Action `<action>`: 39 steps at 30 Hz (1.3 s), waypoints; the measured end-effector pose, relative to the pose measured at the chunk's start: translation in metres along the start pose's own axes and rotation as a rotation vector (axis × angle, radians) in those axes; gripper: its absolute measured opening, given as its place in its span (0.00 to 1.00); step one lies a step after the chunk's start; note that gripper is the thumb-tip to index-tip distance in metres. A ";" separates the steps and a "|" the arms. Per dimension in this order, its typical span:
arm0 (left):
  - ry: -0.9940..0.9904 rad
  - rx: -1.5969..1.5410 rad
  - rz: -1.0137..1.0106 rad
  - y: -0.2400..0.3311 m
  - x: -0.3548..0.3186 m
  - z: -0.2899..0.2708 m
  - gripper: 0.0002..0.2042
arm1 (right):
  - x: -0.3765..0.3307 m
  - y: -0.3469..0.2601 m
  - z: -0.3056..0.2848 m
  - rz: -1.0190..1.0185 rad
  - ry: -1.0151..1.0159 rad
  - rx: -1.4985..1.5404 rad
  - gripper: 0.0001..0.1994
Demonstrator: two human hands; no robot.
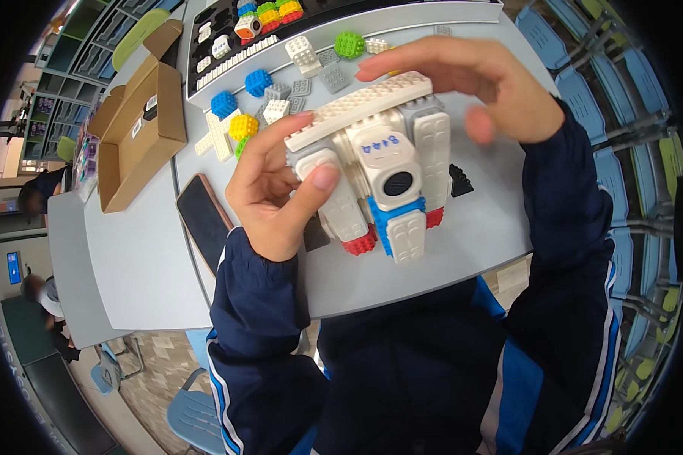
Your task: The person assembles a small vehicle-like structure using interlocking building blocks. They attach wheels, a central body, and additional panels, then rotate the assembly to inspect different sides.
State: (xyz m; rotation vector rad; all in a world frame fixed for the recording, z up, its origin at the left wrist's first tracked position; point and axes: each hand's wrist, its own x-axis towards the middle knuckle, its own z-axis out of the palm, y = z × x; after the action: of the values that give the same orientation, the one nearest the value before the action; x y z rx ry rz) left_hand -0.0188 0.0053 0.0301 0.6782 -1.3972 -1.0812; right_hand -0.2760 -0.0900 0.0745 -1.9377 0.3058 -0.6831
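Observation:
My left hand grips a toy building-block model, its thumb pressed on a white rounded side panel. The model has a white central module with a black round grille, grey side pieces, a blue piece at its lower end and red tips. Across its top lies a long white studded plate, which my left fingertips touch at one end. Over the plate's other end arches my right hand, fingers stretched and thumb apart. Whether its fingertips touch the far side is hidden.
Loose blue, yellow, green, white and grey blocks lie behind the model. A black-lined case holds more pieces. At the left are an open cardboard box and a phone. Stacked blue chairs stand beyond the table's right side.

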 end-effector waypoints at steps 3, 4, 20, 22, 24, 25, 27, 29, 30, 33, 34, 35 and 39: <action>0.041 -0.056 -0.007 -0.008 0.001 -0.002 0.24 | -0.020 0.011 0.017 0.076 0.050 0.049 0.57; 0.051 -0.065 -0.018 -0.009 0.001 -0.001 0.24 | -0.022 0.012 0.026 0.081 0.082 0.063 0.56; 0.126 -0.104 -0.019 -0.017 -0.010 0.015 0.26 | -0.010 0.005 0.049 0.094 0.154 0.089 0.31; 0.102 -0.079 -0.007 -0.016 -0.008 0.015 0.26 | -0.014 0.004 0.047 0.030 0.184 -0.095 0.31; 0.092 -0.035 -0.019 -0.012 -0.007 0.015 0.26 | -0.018 0.005 0.050 -0.004 0.222 -0.139 0.31; 0.084 -0.014 -0.017 -0.011 -0.007 0.013 0.26 | -0.020 0.005 0.053 -0.004 0.245 -0.092 0.31; 0.079 0.008 -0.003 -0.009 -0.008 0.013 0.27 | -0.022 0.004 0.055 -0.005 0.258 -0.048 0.30; 0.085 0.007 0.016 -0.008 -0.010 0.015 0.27 | -0.021 0.002 0.054 -0.005 0.235 -0.055 0.30; 0.084 0.003 0.022 -0.008 -0.010 0.015 0.27 | -0.021 0.003 0.055 -0.017 0.230 -0.041 0.30; 0.073 -0.001 0.027 -0.008 -0.009 0.014 0.27 | -0.022 0.007 0.054 -0.055 0.213 -0.049 0.30; 0.065 0.005 0.028 -0.008 -0.010 0.013 0.27 | -0.022 0.008 0.053 -0.069 0.205 -0.086 0.31; 0.055 0.007 0.034 -0.009 -0.010 0.012 0.27 | -0.023 0.009 0.052 -0.090 0.198 -0.117 0.31; 0.020 0.021 0.068 -0.009 -0.014 0.008 0.26 | -0.025 0.017 0.051 -0.177 0.182 -0.182 0.32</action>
State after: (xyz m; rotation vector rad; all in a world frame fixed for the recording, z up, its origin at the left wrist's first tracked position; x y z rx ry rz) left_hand -0.0263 0.0154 0.0168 0.6509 -1.4065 -1.0050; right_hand -0.2651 -0.0478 0.0343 -2.0964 0.3197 -0.9800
